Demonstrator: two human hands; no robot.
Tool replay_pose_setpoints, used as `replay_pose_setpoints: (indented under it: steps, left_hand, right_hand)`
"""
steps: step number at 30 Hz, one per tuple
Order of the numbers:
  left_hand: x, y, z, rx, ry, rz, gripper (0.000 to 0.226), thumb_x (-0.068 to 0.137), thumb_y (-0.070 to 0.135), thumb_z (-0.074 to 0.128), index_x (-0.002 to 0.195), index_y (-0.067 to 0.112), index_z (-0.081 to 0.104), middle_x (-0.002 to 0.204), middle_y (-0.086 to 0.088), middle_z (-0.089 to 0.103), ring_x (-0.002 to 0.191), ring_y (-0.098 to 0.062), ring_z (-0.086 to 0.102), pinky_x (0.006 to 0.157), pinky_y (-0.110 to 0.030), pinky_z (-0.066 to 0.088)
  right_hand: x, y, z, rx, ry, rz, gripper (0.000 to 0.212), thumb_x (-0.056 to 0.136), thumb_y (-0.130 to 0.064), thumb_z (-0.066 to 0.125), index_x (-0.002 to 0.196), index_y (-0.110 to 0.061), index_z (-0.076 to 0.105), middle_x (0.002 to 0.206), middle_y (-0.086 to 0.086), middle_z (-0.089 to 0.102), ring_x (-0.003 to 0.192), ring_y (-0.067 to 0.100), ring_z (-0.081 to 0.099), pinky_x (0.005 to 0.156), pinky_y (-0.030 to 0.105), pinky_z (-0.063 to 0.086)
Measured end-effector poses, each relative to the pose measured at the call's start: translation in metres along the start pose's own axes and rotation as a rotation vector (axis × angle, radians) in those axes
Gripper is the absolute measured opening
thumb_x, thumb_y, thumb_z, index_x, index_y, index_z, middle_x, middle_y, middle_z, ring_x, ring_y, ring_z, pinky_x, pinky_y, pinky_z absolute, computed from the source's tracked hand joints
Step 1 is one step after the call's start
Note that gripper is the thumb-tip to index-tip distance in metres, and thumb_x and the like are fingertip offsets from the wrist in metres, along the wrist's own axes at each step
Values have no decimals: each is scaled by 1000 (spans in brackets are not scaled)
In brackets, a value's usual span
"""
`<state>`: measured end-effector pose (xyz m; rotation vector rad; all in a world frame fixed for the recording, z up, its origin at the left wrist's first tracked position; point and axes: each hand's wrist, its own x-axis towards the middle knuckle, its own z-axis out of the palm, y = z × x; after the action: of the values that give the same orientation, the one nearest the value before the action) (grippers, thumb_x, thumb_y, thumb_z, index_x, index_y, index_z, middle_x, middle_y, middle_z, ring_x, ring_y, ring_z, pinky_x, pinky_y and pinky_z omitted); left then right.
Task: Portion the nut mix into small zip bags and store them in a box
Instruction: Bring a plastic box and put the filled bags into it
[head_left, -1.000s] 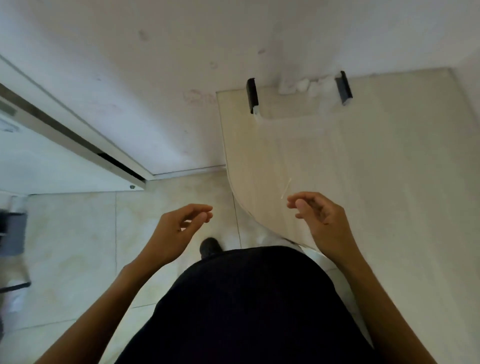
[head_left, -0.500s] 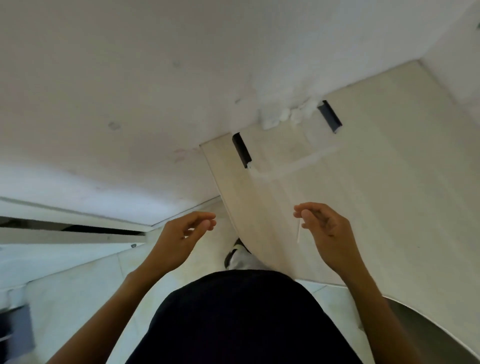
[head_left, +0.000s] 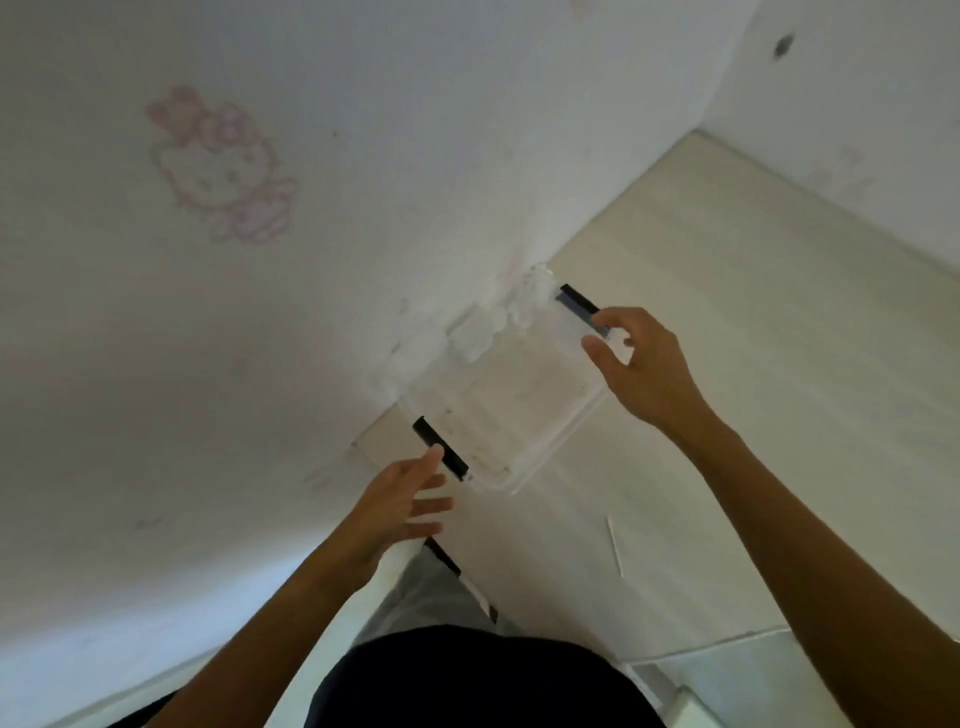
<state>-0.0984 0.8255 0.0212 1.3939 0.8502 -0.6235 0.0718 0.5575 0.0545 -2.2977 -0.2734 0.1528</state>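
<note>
Lying diagonally, box (head_left: 509, 405)

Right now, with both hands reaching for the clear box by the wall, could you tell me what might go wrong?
Only the right hand has fingers on the clear box, at its far black clip; the left hand is open beside the near clip, so a lift now could tilt it. The box could also scrape the wall.

The light is soft and rather dim, with a cool grey tone, and it falls evenly, so shadows are faint. The pale wall (head_left: 363, 182) and the surface (head_left: 753, 415) look washed out, with little contrast. The picture is slightly blurred, perhaps from head motion. Straight lines bend toward the edges, as a wide lens makes.
</note>
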Motion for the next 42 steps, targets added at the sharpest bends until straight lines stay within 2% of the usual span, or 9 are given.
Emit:
replay_pose_setpoints:
  steps: [5, 9, 15, 21, 26, 31, 34, 39, 42]
  left_hand:
    - [21, 23, -2, -142, -110, -74, 51, 91, 54, 67, 122, 13, 67, 110, -6, 80, 98, -23, 78, 75, -38, 64]
    - [27, 29, -2, -115, -112, -38, 37, 101, 38, 66, 124, 10, 64, 114, -13, 75, 97, -28, 77, 71, -39, 64]
    - [29, 62, -17, 9, -35, 229, 30, 101, 40, 64, 114, 13, 60, 107, -12, 71, 87, -22, 75, 69, -37, 64]
    - [19, 94, 5, 212, -184, 467, 29, 100, 51, 62, 105, 23, 69, 95, 0, 75, 88, -17, 75, 63, -28, 60]
    - [-5, 68, 68, 427, -406, 491, 32, 96, 56, 65, 81, 29, 75, 79, 3, 74, 75, -16, 75, 69, -43, 64]
    - [-28, 17, 138, 656, -559, 479, 36, 92, 65, 64, 90, 31, 77, 81, 4, 74, 79, -19, 74, 78, -51, 64]
    - [-45, -16, 184, 756, -649, 500, 35, 88, 71, 61, 90, 40, 77, 84, 4, 73, 87, -22, 72, 79, -45, 62]
    - [-78, -55, 262, 818, -763, 558, 24, 85, 70, 61, 84, 52, 76, 82, 22, 72, 78, 4, 68, 59, -14, 54]
    - [-91, -65, 302, 861, -790, 576, 22, 87, 68, 63, 84, 50, 75, 86, 20, 74, 80, 4, 69, 58, -14, 55]
  right_hand:
    - [48, 14, 19, -146, -93, 289, 61, 99, -31, 66, 150, -8, 42, 148, 18, 51, 133, 36, 51, 107, 43, 41]
    - [52, 16, 32, -31, -20, 410, 42, 99, -24, 64, 138, -10, 58, 126, 17, 65, 108, 34, 63, 80, 32, 43]
    - [9, -6, -4, 240, 269, 535, 28, 91, -18, 75, 115, -8, 65, 109, 17, 72, 82, 24, 64, 70, 34, 51]
    - [-134, -37, -58, 472, 574, 553, 30, 85, -27, 83, 111, -25, 68, 101, 6, 76, 80, 15, 68, 66, 30, 55]
    - [-288, -43, -56, 640, 829, 662, 45, 84, -33, 82, 125, -23, 68, 106, -1, 77, 86, 10, 71, 66, 22, 53]
    - [-422, -30, -29, 740, 996, 804, 40, 80, -40, 82, 117, -30, 72, 106, 5, 76, 94, 22, 71, 79, 34, 54]
    - [-485, -13, -12, 806, 1116, 876, 38, 77, -39, 83, 113, -31, 73, 104, 7, 76, 91, 24, 70, 81, 40, 53]
    - [-558, 21, -12, 898, 1234, 913, 39, 77, -36, 86, 114, -31, 73, 106, 8, 76, 94, 27, 71, 87, 48, 53]
    - [-580, 39, -29, 917, 1281, 923, 41, 75, -34, 89, 112, -30, 74, 102, 7, 76, 92, 26, 71, 86, 49, 53]
